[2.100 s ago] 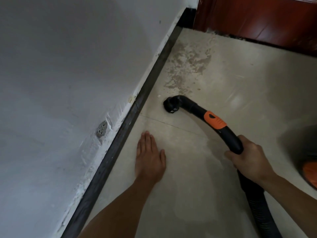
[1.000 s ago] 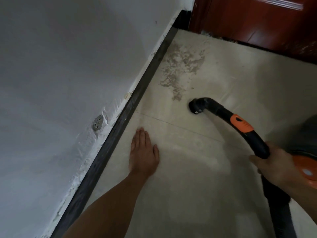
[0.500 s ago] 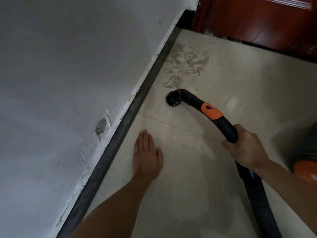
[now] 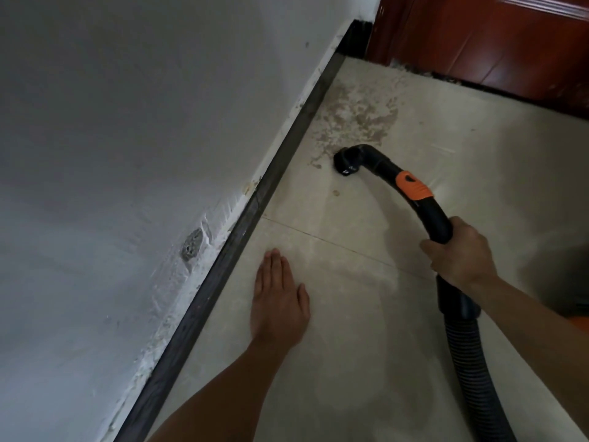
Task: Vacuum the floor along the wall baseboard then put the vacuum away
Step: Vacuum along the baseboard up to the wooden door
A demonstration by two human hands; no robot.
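Observation:
My right hand (image 4: 459, 256) grips the black curved handle of the vacuum hose (image 4: 427, 212), which has an orange collar. The hose's open nozzle (image 4: 345, 162) touches the tiled floor at the near edge of a patch of pale dust and debris (image 4: 353, 116) beside the dark baseboard (image 4: 255, 205). My left hand (image 4: 279, 301) lies flat on the floor with straight fingers, palm down, close to the baseboard. The ribbed hose (image 4: 471, 371) runs back toward the lower right.
A white wall (image 4: 127, 154) with chipped plaster and a small grey mark fills the left. A dark red wooden door (image 4: 494, 43) closes off the far end. The orange and dark vacuum body (image 4: 573, 314) sits at the right edge. A small crumb (image 4: 335, 193) lies near the nozzle.
The nozzle swung right away from the baseboard, then back left, and now sits forward at the near edge of the dust patch. My left hand stayed flat on the floor.

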